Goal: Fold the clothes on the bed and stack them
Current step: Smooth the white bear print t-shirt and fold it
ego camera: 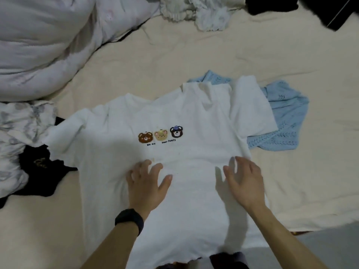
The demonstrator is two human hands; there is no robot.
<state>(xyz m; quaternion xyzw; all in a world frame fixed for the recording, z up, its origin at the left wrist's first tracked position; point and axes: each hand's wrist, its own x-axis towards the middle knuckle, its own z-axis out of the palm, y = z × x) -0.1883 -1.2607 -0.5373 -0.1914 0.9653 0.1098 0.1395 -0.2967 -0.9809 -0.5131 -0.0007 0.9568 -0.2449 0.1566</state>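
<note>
A white T-shirt (174, 117) with three bear faces printed on its chest lies spread face up on the cream bed sheet (155, 63). My left hand (145, 183), a black band on its wrist, rests flat on the shirt's lower middle with fingers spread. My right hand (242, 181) lies flat on the shirt near its right side, fingers straight. A light blue knit garment (283, 121) lies partly under the shirt's right sleeve.
A white duvet (44, 41) is bunched at the back left. A floral grey-white cloth (17, 136) and a black garment (40, 171) lie at the left. White frilly clothes (204, 12) and a dark item (291, 6) sit at the far edge.
</note>
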